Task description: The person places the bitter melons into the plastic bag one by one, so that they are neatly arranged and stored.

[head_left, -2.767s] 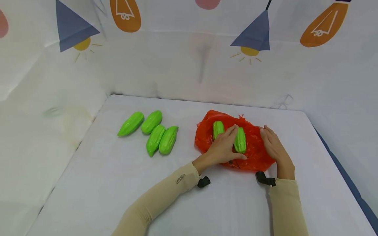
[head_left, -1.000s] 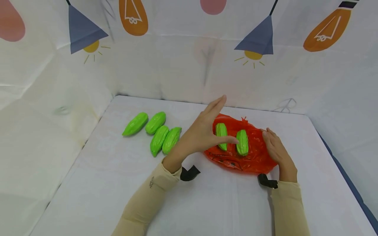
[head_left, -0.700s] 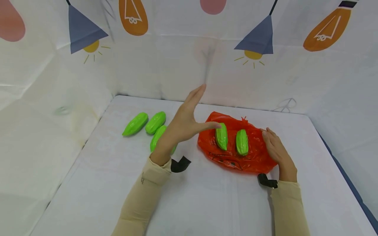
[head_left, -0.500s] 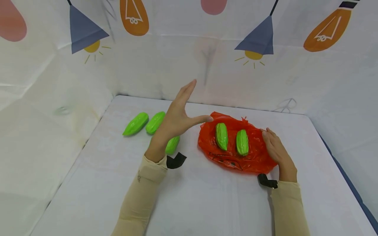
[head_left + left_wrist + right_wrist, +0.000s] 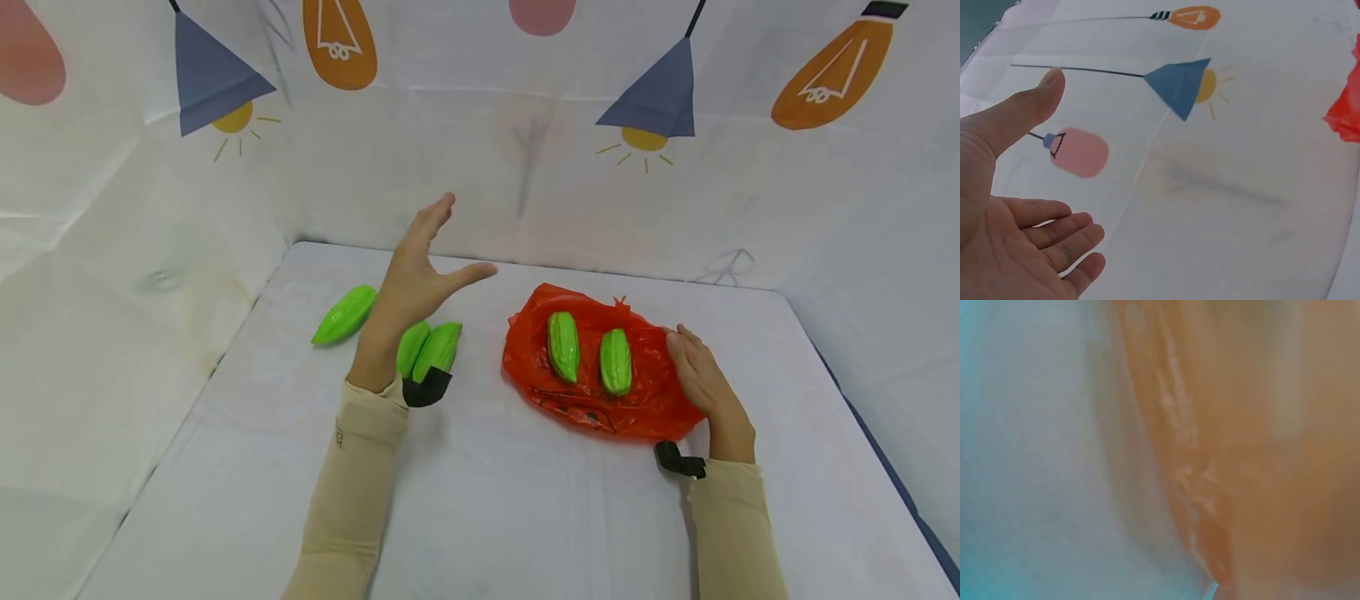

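A red plastic bag (image 5: 517, 358) lies flat on the table, with two green ridged gourds on it, a left gourd (image 5: 563, 347) and a right gourd (image 5: 616, 362). My left hand (image 5: 408, 292) is raised over the group at the left, its thumb spread wide from the fingers and nothing in its grasp. Its palm (image 5: 1016, 256) faces the camera in the left wrist view. My right hand (image 5: 705, 383) rests with straight fingers along the bag's right edge. In the right wrist view the bag (image 5: 1185, 444) is a close, blurred orange-red patch.
One gourd (image 5: 345, 315) lies at the far left. Two more gourds, including one (image 5: 438, 350) with a pointed tip, lie side by side behind the left wrist. The white table (image 5: 525, 525) meets a hanging white cloth (image 5: 450, 158) printed with lamps at its back edge.
My left hand has left the gourds on the bag and moved left and up, over the left group, now covering one gourd there. The right hand stays at the bag's edge.
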### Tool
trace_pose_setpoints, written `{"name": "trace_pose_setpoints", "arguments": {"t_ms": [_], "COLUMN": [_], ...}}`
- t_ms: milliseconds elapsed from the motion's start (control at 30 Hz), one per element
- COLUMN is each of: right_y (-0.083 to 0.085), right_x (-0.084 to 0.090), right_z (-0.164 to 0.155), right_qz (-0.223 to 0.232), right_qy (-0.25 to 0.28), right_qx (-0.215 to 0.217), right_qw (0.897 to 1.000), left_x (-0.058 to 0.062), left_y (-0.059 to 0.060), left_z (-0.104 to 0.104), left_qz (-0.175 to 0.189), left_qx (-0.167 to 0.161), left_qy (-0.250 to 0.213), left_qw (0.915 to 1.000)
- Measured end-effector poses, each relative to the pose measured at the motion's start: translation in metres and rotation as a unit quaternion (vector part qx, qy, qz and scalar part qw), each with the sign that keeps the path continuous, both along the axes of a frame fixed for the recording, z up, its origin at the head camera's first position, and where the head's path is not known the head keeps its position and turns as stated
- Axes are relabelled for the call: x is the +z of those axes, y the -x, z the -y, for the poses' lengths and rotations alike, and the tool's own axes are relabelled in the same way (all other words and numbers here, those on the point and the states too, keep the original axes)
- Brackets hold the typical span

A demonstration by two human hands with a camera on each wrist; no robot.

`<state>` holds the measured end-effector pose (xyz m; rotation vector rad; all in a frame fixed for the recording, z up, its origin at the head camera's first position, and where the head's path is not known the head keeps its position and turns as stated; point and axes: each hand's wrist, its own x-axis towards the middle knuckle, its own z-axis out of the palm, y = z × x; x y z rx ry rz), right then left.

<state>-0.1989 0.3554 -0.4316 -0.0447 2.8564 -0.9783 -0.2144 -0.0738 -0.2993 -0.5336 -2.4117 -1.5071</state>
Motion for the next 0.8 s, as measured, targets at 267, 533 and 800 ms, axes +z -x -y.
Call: {"name": "trace_pose_setpoints", "arguments": {"t_ms": [267, 533, 800], "right_y": [0.000, -0.001, 0.000], "right_x": [-0.002, -0.003, -0.003], "right_z": [-0.001, -0.003, -0.002], "right_qz": [0.004, -0.001, -0.008], "right_qy": [0.002, 0.005, 0.007], "right_qx": [0.001, 0.001, 0.002], "right_qw": [1.000, 1.000, 1.000], "left_x": [-0.006, -0.028, -0.058], "left_y": [0.009, 0.026, 0.046], "left_z": [0.034, 0.057, 0.085], "left_qz": [0.070, 0.143, 0.184], "left_qx": [0.009, -0.015, -0.016], "left_qy": [0.025, 0.056, 0.128], "left_qw": [0.9972, 0.9879, 0.9744]}}
